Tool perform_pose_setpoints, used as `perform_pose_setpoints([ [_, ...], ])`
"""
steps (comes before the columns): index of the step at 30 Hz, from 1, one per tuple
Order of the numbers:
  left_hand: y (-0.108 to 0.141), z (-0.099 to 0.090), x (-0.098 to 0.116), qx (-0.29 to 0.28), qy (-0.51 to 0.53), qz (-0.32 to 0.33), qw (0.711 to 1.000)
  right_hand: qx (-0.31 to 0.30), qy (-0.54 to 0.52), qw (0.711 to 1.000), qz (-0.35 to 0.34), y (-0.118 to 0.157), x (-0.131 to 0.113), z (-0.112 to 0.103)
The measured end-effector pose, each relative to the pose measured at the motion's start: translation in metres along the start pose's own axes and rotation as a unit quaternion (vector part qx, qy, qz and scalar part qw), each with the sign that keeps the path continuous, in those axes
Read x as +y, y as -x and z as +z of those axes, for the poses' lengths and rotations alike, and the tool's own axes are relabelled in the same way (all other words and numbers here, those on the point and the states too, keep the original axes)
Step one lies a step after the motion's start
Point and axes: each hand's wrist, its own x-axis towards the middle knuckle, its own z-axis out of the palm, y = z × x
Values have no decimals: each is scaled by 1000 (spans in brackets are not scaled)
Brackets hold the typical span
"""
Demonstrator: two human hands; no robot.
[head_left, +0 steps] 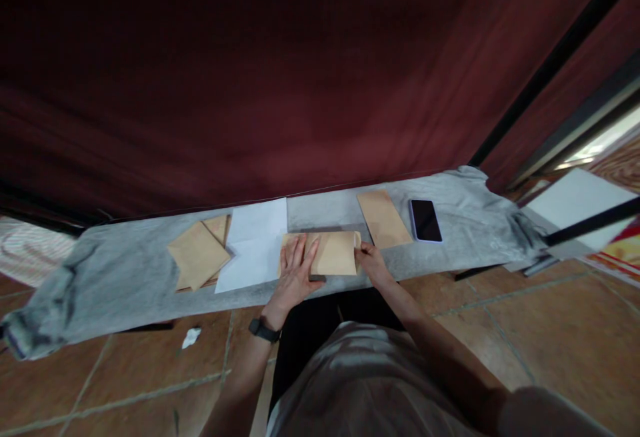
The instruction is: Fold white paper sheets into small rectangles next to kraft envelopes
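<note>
A tan paper envelope (333, 255) lies lengthwise in front of me on a grey cloth-covered bench. Flat on its left part rests my left hand (296, 276), fingers spread and a dark watch on the wrist. The fingers of my right hand (371, 260) are closed on the envelope's right end, where a flap and a narrow pale strip show. White paper sheets (253, 244) lie just left of the envelope, partly reaching to it. Another tan envelope (384, 218) lies apart, beyond my right hand.
Several tan envelopes (200, 255) are piled at the left of the bench. A dark-screened phone (426, 220) lies at the right. The grey cloth (135, 277) covers the narrow bench. A dark red curtain (300, 90) hangs behind it. A crumpled white scrap (191, 338) is on the tiled floor.
</note>
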Motion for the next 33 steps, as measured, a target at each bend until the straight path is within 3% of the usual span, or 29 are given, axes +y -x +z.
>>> perform_pose_setpoints([
  [4,13,11,10,94,102,-75,987,17,-10,1000,-3,-2,-1,-1],
  [7,27,22,20,199,212,-188,938,25,-8,1000,-4,-2,-2,0],
  [10,38,31,33,259,375,-330,826,37,-9,999,-5,0,-3,2],
  [12,42,34,45,215,542,-393,711,42,-14,999,-4,1,-2,4],
  [14,41,36,59,138,678,-415,591,43,-20,999,-2,3,-2,7],
  [15,39,37,66,109,718,-415,547,43,-22,999,-2,4,-2,8],
  [17,30,37,79,81,760,-412,496,43,-25,999,-2,6,-1,10],
  [21,6,38,93,75,799,-414,430,50,-31,998,-6,9,-1,11],
  [23,-5,40,95,87,803,-416,417,55,-38,998,-9,10,-1,11],
  [26,-18,42,93,87,793,-418,434,60,-51,997,-15,11,-3,9],
  [31,-35,41,81,68,729,-415,541,50,-71,996,-15,11,-8,5],
  [33,-43,40,74,63,708,-413,569,42,-75,996,-10,10,-8,4],
])
